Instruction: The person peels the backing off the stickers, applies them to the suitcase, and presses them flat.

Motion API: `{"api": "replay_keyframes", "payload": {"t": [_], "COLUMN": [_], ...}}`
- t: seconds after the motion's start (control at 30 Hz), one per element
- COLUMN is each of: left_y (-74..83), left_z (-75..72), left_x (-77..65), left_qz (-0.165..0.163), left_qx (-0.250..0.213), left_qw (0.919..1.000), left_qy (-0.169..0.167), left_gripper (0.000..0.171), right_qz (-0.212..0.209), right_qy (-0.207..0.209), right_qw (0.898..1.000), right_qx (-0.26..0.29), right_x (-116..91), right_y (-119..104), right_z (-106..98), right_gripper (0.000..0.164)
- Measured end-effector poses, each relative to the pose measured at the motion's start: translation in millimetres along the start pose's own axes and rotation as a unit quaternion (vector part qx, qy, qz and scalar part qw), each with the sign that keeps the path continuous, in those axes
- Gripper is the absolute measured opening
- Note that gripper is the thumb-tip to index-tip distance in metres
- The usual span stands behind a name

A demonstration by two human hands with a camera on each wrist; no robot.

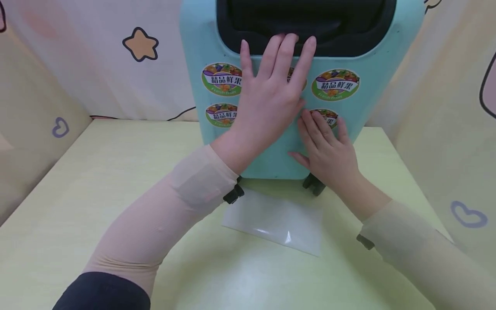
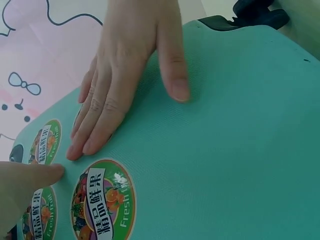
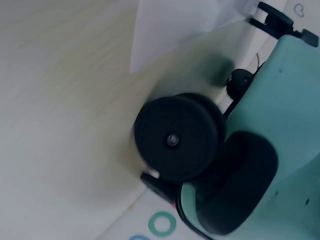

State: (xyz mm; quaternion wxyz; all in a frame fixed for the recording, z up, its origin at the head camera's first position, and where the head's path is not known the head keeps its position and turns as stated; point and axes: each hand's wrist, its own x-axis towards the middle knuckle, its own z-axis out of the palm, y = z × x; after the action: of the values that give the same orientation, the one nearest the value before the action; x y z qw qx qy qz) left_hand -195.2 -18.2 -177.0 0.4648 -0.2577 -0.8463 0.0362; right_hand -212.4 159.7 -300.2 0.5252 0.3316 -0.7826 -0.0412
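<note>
A turquoise suitcase [image 1: 271, 161] with a black recessed panel [image 1: 310, 19] stands upright on the table. Oval fruit stickers [image 1: 335, 85] are spread over its front in rows. My left hand [image 1: 267, 94] lies against the upper front, fingers spread and straight, their tips reaching the black panel's lower edge; it partly covers a sticker. Lower right, my right hand [image 1: 331, 150] presses flat fingers over another sticker [image 1: 326, 116], partly hidden. The left wrist view shows these right fingers [image 2: 100, 105] straight on the shell. No hand shows in the right wrist view, only suitcase wheels [image 3: 175, 140].
A glossy white sheet [image 1: 277, 219] lies on the pale table [image 1: 128, 172] in front of the suitcase. Black caster wheels [image 1: 314, 184] show beneath the suitcase. Patterned curtains [image 1: 97, 51] hang behind and at both sides.
</note>
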Motion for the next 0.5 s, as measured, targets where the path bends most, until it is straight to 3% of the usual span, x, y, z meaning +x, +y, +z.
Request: {"api": "replay_keyframes", "payload": {"t": [0.5], "left_y": [-0.7], "left_z": [-2.2], "left_x": [1.2], "left_qz": [-0.002], "left_qx": [0.001], "left_qw": [1.0000], "left_qy": [-0.008], "left_gripper": [0.070], "right_qz": [0.005], "right_qy": [-0.001], "right_qw": [1.000], "right_qx": [0.002], "right_x": [0.5], "right_y": [4.7], "right_z": [1.9], "right_gripper": [0.065]}}
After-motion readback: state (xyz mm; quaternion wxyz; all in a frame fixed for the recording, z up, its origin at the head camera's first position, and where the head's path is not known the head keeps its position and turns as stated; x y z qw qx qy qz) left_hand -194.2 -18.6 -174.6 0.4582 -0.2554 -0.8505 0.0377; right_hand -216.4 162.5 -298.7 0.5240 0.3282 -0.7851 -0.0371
